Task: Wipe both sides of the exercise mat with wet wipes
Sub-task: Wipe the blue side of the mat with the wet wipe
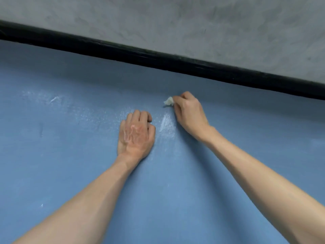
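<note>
A blue exercise mat [70, 155] fills most of the view, with pale wet streaks near its middle and at the far left. My right hand [189, 111] pinches a small crumpled white wet wipe [168, 101] against the mat near its far edge. My left hand [136, 133] rests on the mat just left of a white streak, with its fingers curled under and nothing visible in it.
The mat's thick black far edge [158, 59] runs diagonally across the view. Beyond it lies a grey concrete floor [193, 23].
</note>
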`<state>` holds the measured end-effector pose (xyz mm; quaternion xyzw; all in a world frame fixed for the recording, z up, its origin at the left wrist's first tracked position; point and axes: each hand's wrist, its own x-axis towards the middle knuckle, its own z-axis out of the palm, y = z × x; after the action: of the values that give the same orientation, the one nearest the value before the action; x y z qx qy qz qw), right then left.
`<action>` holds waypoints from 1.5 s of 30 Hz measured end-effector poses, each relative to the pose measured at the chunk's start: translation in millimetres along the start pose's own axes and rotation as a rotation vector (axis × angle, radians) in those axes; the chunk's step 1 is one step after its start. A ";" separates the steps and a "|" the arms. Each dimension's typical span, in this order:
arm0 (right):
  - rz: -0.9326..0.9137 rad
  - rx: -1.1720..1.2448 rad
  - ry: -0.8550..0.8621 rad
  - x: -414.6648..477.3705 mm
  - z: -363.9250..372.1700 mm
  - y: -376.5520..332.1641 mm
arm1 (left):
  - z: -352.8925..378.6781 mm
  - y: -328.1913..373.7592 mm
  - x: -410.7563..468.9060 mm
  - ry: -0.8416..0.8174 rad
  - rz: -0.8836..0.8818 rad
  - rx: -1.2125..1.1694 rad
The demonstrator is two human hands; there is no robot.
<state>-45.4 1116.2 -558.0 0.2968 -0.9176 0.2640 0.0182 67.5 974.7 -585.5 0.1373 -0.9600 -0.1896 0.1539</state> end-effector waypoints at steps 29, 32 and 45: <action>-0.103 -0.031 -0.180 72.5 -10.0 26.5 | 2.3 1.6 0.7 -0.080 -0.008 0.077; -0.059 -0.123 -0.135 95.7 -3.5 34.8 | 1.5 2.2 1.8 -0.075 -0.002 0.075; -0.146 -0.175 -0.228 59.2 -18.6 39.1 | 0.1 1.9 1.7 -0.104 -0.014 0.081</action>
<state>-118.1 1120.5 -549.2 0.3881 -0.9091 0.1456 -0.0411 65.5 975.8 -584.4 0.1401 -0.9725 -0.1587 0.0969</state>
